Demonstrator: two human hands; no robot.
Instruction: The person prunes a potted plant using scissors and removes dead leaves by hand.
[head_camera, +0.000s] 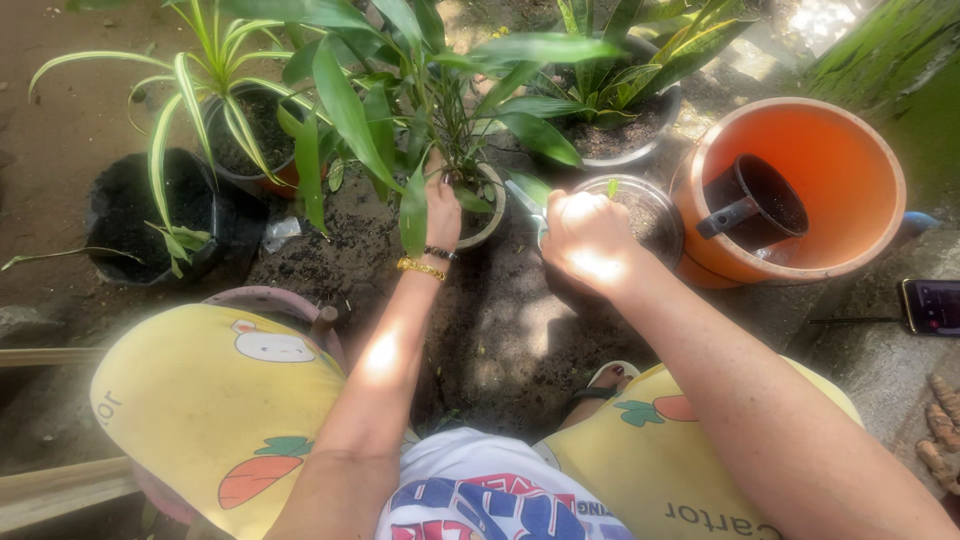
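1. Potted plant (440, 110): broad green leaves rising from a small pale pot (487, 215) that stands on dark soil at the centre of the view, directly ahead of the person's knees
2. Left hand (441, 208): reaches among the stems at the plant's base, at the pot's rim; leaves hide the fingers, so the grip cannot be told. A gold bracelet (421, 268) and a dark bead band sit on the wrist
3. Right hand (590, 240): closed in a fist around the handle of a metal trowel (527, 205), whose blade points toward the pale pot from the right
4. Clear round container (655, 205): holds soil, just beyond the right hand
5. Orange bucket (850, 150): stands at the right, with a dark scoop cup (755, 200) inside
6. Striped-leaf plant (205, 90): in a pot at the left, beside a black grow bag (130, 215) of soil
7. Phone (932, 305): lies on the ground at the far right
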